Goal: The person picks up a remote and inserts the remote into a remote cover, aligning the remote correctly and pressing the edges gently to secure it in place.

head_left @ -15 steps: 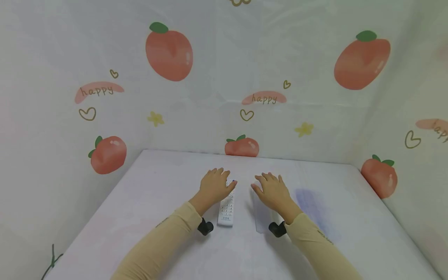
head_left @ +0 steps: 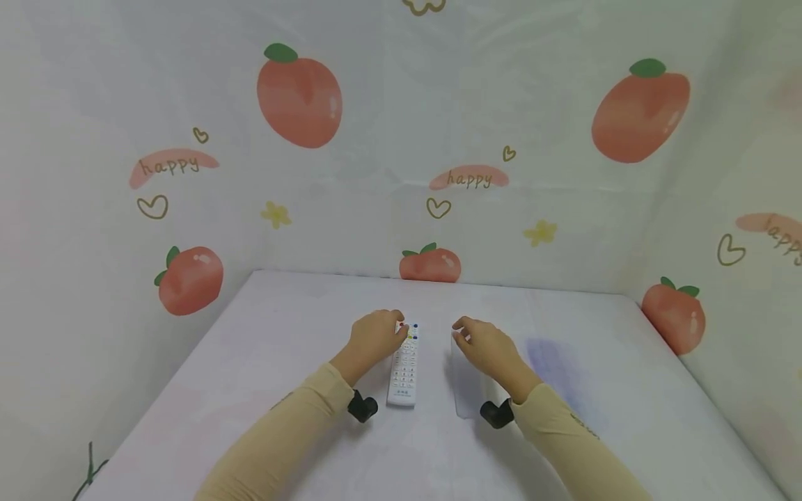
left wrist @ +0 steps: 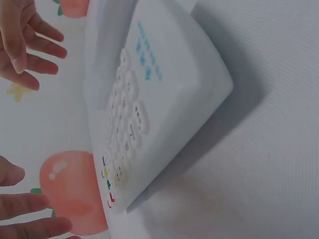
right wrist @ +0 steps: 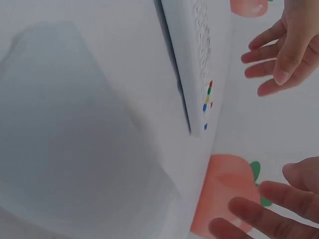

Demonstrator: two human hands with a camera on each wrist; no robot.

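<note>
Holds the left hand (head_left: 374,334) above the counter (head_left: 301,299), near the far end of the white remote control (head_left: 403,372), with fingers loosely bent and released. Holds the right hand (head_left: 491,348) near the far end of a flat translucent thing (head_left: 465,390), also with relaxed fingers, grasping nothing. Can see the remote control lying on the counter, buttons upward, left of the translucent thing and just beside it. Cannot tell exactly what this translucent thing is. Wears beige sleeves (head_left: 294,431) on both arms.
</note>
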